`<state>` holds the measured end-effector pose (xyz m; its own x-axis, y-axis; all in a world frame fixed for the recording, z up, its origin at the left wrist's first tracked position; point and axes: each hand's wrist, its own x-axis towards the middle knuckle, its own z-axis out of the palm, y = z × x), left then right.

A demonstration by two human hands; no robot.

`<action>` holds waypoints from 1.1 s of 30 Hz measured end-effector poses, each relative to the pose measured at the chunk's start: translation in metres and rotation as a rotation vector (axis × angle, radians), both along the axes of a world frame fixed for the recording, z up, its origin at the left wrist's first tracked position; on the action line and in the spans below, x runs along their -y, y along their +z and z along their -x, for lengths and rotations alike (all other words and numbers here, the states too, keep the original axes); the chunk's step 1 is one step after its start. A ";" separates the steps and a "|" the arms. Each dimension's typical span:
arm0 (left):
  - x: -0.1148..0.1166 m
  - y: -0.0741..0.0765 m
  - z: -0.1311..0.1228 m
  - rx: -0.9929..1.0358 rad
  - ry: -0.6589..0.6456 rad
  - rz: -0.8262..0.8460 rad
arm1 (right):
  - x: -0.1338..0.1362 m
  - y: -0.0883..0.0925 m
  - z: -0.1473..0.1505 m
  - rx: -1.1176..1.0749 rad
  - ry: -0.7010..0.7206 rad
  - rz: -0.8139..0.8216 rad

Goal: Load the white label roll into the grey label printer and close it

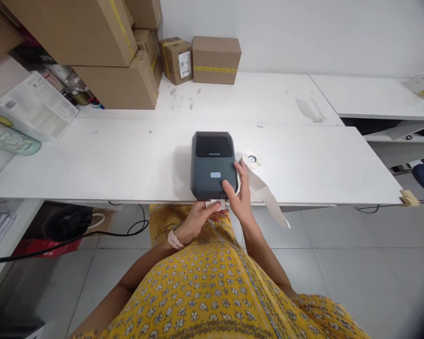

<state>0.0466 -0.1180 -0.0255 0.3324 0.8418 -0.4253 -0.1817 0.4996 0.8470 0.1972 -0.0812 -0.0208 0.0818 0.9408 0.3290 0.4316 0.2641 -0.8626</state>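
Observation:
A dark grey label printer [215,165] with a black top panel and a pale button sits at the front edge of the white table. From its near side sticks a white label strip [217,204], pinched by my left hand [201,214] just below the table edge. My right hand [239,193] rests on the printer's right side, thumb on top and fingers apart. Beside it lies a roll of labels [251,160], its loose strip [273,205] trailing over the table edge.
Cardboard boxes [116,84] are stacked at the back left, with two smaller ones [216,60] against the wall. A clear package [38,106] and a green bottle [14,136] stand far left. A black cable [120,232] hangs below the table.

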 end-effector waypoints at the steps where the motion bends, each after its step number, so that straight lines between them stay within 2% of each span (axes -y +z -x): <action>1: -0.001 0.000 0.006 -0.001 -0.078 -0.004 | 0.002 0.005 -0.001 0.133 -0.027 -0.080; 4: -0.002 0.003 0.033 -0.064 -0.302 -0.041 | 0.003 0.019 -0.002 0.502 -0.027 -0.256; 6: -0.004 0.006 0.053 -0.158 -0.336 -0.083 | 0.000 0.025 -0.001 0.628 0.012 -0.253; 8: -0.007 0.009 0.069 -0.273 -0.216 -0.133 | -0.004 0.030 0.000 0.624 0.069 -0.177; 11: -0.014 0.014 0.078 -0.426 0.193 -0.306 | -0.008 0.032 0.001 0.444 0.172 -0.048; 13: -0.020 0.018 0.073 -0.455 0.378 -0.448 | -0.008 0.030 -0.001 0.319 0.203 -0.017; 14: -0.022 0.021 0.068 -0.445 0.401 -0.498 | -0.007 0.028 -0.003 0.256 0.196 -0.022; 18: -0.031 0.031 0.050 -0.344 0.342 -0.565 | 0.000 0.019 -0.013 -0.023 0.150 -0.030; 21: -0.045 0.043 0.046 -0.214 0.386 -0.607 | -0.007 0.031 -0.014 -0.108 0.157 -0.012; 24: -0.070 0.056 0.049 -0.110 0.449 -0.679 | -0.036 0.061 -0.011 -0.049 0.121 -0.101; 26: -0.089 0.057 0.051 -0.148 0.514 -0.708 | -0.068 0.084 -0.007 0.013 0.096 -0.172; 29: -0.108 0.044 0.054 -0.399 0.538 -0.669 | -0.126 0.114 -0.004 0.097 0.039 -0.218; 31: -0.113 0.030 0.054 -0.621 0.458 -0.613 | -0.157 0.128 -0.002 0.133 0.010 -0.202; 33: -0.114 0.020 0.054 -0.763 0.344 -0.558 | -0.175 0.137 -0.002 0.170 0.004 -0.216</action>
<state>-0.0077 -0.0036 -0.0058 -0.1626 0.9848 0.0618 0.4473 0.0178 0.8942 0.1992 0.0936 0.1160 0.0044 0.8478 0.5303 0.5635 0.4360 -0.7017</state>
